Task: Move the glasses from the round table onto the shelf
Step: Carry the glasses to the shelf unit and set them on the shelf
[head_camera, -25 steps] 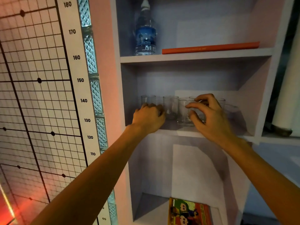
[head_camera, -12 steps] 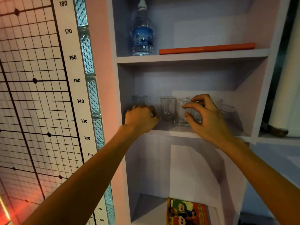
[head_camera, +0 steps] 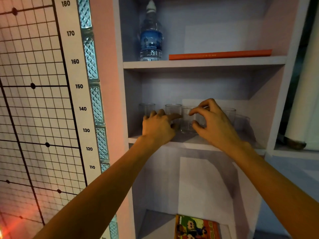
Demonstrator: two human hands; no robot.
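Clear glasses (head_camera: pixel 173 112) line the shelf (head_camera: pixel 189 141).
Left hand (head_camera: pixel 158 127) loosely curled, right hand (head_camera: pixel 214 124) spread open, neither gripping.

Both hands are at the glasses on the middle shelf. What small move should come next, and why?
Probably draw both hands straight back, fingers kept open. The glasses already stand upright on the middle shelf. The right hand curls loosely around one without clamping it, and the left hand rests between two, so a sideways pull could knock them.

Both forearms bare; left hand (head_camera: pixel 158 125) and right hand (head_camera: pixel 214 125) apparently ringless.
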